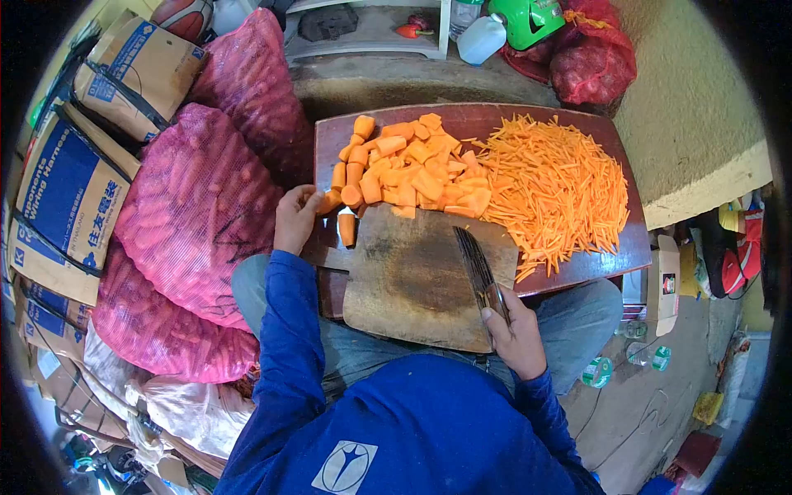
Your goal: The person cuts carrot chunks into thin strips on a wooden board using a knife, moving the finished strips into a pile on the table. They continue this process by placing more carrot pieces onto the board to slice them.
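My left hand (pixel 295 219) is at the left edge of the low table, its fingers closed on a peeled carrot piece (pixel 329 201). Another carrot chunk (pixel 346 228) stands just beside it. In my right hand (pixel 516 334) is a knife (pixel 474 266) with a dark blade, held over the right side of a worn wooden cutting board (pixel 388 285). The board's middle is darkly stained. Behind it lie a heap of carrot chunks and slabs (pixel 425 169) and, to the right, a large pile of carrot strips (pixel 561 190).
The brown table (pixel 470 118) stands over my legs. Pink mesh sacks (pixel 194 206) of carrots and cardboard boxes (pixel 62 206) crowd the left. A shelf (pixel 367 37), a white jug (pixel 481 40) and a red mesh sack (pixel 592 70) are behind. Plastic bottles (pixel 597 372) lie on the floor at right.
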### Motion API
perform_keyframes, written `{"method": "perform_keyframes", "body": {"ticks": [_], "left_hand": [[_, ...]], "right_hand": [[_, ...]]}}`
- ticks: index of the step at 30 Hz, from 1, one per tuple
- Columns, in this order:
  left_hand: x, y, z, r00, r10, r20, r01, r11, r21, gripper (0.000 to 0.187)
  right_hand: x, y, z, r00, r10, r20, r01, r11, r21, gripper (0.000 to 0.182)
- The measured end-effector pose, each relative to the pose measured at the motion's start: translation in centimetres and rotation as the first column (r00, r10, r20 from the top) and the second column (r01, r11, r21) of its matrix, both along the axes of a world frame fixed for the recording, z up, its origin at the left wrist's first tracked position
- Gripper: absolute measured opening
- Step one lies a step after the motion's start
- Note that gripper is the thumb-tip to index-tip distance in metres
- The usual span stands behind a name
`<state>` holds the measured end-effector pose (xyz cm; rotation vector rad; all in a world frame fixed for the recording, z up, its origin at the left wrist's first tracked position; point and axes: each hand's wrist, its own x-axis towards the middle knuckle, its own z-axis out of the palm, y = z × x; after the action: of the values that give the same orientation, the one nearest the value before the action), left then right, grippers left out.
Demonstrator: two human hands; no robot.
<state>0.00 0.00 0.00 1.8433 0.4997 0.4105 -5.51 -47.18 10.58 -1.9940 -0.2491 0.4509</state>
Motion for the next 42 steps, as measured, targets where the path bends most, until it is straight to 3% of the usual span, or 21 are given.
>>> {"method": "perform_keyframes", "body": {"ticks": [2,6,8,15,17,18,20,25,29,36,42], "left_hand": [[-0.5,-0.6,0.9,0.983,-0.035,-0.18,0.091,0.945,0.315,0.039],[-1.0,-0.8,0.3,0.994,-0.082,-0.074,0.105,0.916,0.388,0.039],[-1.1,-1.5,2.1,0.975,-0.066,-0.21,0.155,0.882,0.445,0.038],[-2.2,-2.8,5.2,0.998,0.02,-0.056,0.01,0.873,0.488,0.034],[-2.9,-3.3,6.0,0.993,0.033,0.116,-0.078,0.911,0.404,0.034],[-3.5,-4.2,7.1,0.993,0.032,0.112,-0.076,0.911,0.406,0.034],[-4.6,-7.1,9.9,0.978,-0.034,0.207,-0.067,0.884,0.463,0.035],[-7.2,-15.8,10.3,0.945,-0.322,0.058,0.258,0.842,0.474,0.046],[-7.3,-18.9,6.8,0.905,-0.398,0.148,0.285,0.827,0.484,0.047],[-7.9,-18.9,6.2,0.874,-0.44,0.208,0.293,0.817,0.497,0.049],[-8.1,-19.9,4.4,0.861,-0.464,0.21,0.3,0.795,0.527,0.05]], "right_hand": [[-0.1,0.1,-0.1,1.0,-0.017,-0.026,0.018,0.999,0.036,0.044],[-0.3,-0.3,0.2,1.0,-0.012,-0.006,0.012,1.0,0.007,0.044],[-0.3,-0.3,-0.1,0.998,0.0,0.06,0.0,1.0,0.003,0.044],[-0.2,-0.2,0.1,0.999,0.004,0.042,-0.004,1.0,-0.013,0.043],[-0.2,-0.1,-0.6,0.993,0.009,0.119,-0.014,0.999,0.046,0.044],[-0.2,-0.1,-0.4,0.993,0.008,0.115,-0.013,0.999,0.048,0.044],[0.0,0.1,0.4,0.994,0.042,0.101,-0.043,0.999,0.013,0.044],[0.2,0.6,1.1,0.992,0.1,0.075,-0.098,0.995,-0.032,0.045],[-0.2,0.9,1.3,0.984,0.158,0.076,-0.153,0.986,-0.072,0.048],[-0.7,1.4,0.9,0.975,0.209,0.076,-0.2,0.974,-0.109,0.05],[-0.9,1.5,0.5,0.941,0.257,0.221,-0.228,0.962,-0.151,0.051]]}}
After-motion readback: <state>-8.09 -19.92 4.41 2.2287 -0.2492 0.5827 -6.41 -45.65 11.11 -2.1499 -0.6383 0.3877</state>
